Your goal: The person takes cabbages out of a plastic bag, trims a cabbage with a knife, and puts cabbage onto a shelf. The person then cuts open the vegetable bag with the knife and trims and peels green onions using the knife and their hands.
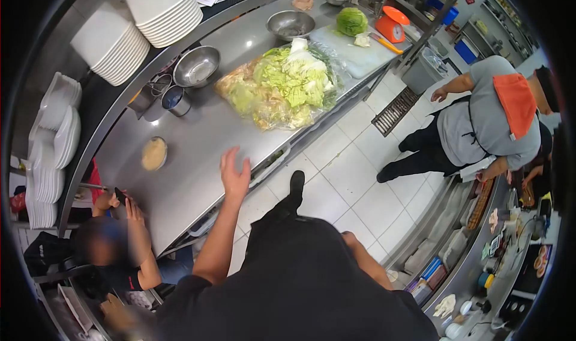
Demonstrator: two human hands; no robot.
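My left hand (pixel 234 174) is raised by the front edge of the steel counter (pixel 204 155), its fingers spread and nothing in them. Just beyond it a large clear plastic bag (pixel 237 92) lies on the counter, with a heap of cut lettuce (pixel 294 77) on and in it. Down at my side, my right hand (pixel 350 240) is partly hidden by my dark clothing, and its fingers cannot be made out. Left of my left hand sits a small round bowl of pale, crumbly food (pixel 155 153).
Metal bowls (pixel 197 66) line the counter's back. A cutting board (pixel 345 50) bears a lettuce head (pixel 351 21) and a knife (pixel 386 43), beside an orange scale (pixel 392 24). One person (pixel 483 113) stands at right; another (pixel 114 245) sits at lower left holding a phone.
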